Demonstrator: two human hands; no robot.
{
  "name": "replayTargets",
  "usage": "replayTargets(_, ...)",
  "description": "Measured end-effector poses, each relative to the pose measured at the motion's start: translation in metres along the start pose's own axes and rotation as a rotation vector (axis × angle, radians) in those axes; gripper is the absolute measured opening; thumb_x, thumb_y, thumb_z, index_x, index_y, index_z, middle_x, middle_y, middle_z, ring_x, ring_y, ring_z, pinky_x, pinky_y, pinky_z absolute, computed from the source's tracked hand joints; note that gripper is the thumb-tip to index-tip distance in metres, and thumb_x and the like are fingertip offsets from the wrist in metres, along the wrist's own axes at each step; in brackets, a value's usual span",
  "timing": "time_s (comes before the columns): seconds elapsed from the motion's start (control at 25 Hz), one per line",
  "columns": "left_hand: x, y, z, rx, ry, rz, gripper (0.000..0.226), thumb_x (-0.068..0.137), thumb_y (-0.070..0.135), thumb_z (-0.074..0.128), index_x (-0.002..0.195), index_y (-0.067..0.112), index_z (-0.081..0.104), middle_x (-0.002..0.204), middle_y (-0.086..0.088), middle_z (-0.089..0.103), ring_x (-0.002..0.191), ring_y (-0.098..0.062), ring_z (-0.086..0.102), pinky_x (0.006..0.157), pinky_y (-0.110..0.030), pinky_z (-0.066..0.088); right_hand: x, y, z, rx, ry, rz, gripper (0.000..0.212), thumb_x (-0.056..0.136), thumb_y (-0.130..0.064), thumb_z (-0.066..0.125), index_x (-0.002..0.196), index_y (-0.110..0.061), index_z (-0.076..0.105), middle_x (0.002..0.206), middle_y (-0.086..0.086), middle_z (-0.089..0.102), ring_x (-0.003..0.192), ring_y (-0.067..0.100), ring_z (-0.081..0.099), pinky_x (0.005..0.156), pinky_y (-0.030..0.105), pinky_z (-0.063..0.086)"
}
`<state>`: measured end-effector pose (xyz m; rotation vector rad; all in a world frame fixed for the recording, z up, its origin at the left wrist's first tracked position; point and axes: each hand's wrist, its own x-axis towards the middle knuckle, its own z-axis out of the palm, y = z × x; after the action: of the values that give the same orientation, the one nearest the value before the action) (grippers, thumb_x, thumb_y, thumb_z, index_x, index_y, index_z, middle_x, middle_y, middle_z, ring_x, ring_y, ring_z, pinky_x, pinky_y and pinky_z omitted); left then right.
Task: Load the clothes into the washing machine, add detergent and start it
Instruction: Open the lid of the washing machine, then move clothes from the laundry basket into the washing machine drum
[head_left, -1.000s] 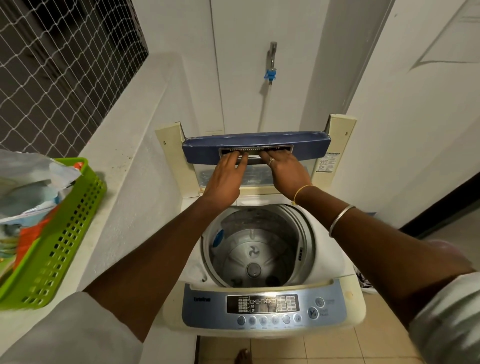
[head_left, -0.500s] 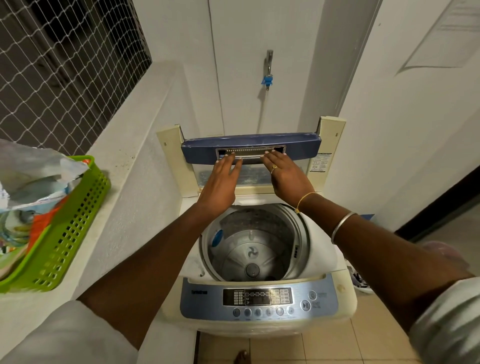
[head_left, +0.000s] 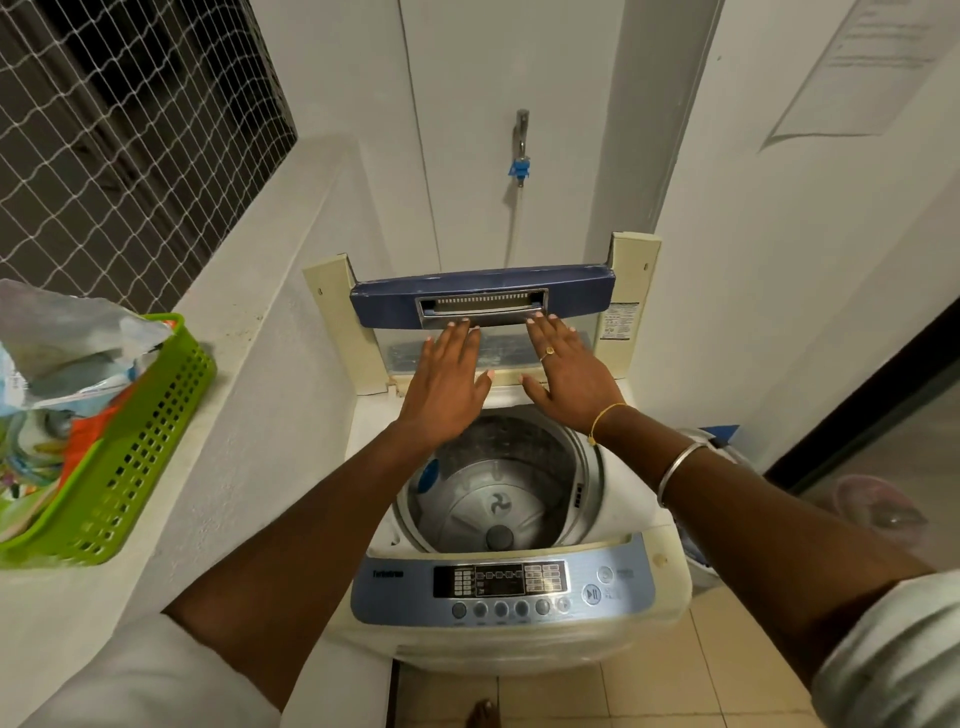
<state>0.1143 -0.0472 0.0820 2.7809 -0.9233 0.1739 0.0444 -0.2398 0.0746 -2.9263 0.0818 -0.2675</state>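
Note:
A white top-loading washing machine (head_left: 660, 561) stands in front of me with its folding lid (head_left: 395, 301) raised against the back wall. The steel drum (head_left: 498, 499) is bare inside. A blue control panel (head_left: 498, 584) runs along the front edge. My left hand (head_left: 447, 379) and my right hand (head_left: 566, 369) reach over the drum with fingers spread flat. Their fingertips rest at the lower edge of the lid's blue handle bar. Neither hand holds anything.
A green plastic basket (head_left: 119, 467) with plastic packets sits on the white ledge at the left, below a netted window. A tap (head_left: 521, 150) with a hose hangs on the back wall. Walls close in left and right; tiled floor lies below right.
Both hands have slipped down from the handle slot of the lid to its lower edge, with fingers now flatter and more spread. The lid stays upright.

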Motion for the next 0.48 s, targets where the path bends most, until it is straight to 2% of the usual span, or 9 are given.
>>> replayTargets(0.12,-0.010,0.022,0.008,-0.008,-0.015,0.019,0.066,0.105,0.047,0.036,0.160,0.017,0.015,0.168,-0.005,0.013,0.156,-0.023,0.009,0.125,-0.047,0.004,-0.023,0.012,-0.001,0.058,-0.028,0.040,0.074,0.101,-0.052,0.039,0.159,-0.018,0.006,0.166,0.005,0.006,0.153,0.025,0.004,0.124,0.043,0.014)
replayTargets(0.36,-0.033,0.091,0.030,-0.105,-0.047,0.035,0.065,0.105,0.047,0.034,0.159,0.014,0.020,0.168,-0.008,0.015,0.156,-0.025,0.010,0.126,-0.046,0.008,-0.085,0.055,-0.002,0.108,-0.030,0.083,0.073,0.102,-0.056,0.033,0.159,-0.018,0.006,0.166,0.005,0.005,0.153,0.024,0.002,0.122,0.037,0.003)
replayTargets(0.48,-0.036,0.134,0.039,-0.136,-0.085,0.071,0.064,0.105,0.047,0.033,0.158,0.014,0.020,0.168,-0.009,0.015,0.155,-0.026,0.011,0.126,-0.047,0.010,-0.117,0.088,-0.010,0.084,-0.036,0.125,0.074,0.101,-0.058,0.029,0.159,-0.017,0.006,0.166,0.006,0.006,0.153,0.025,0.004,0.122,0.038,0.003)
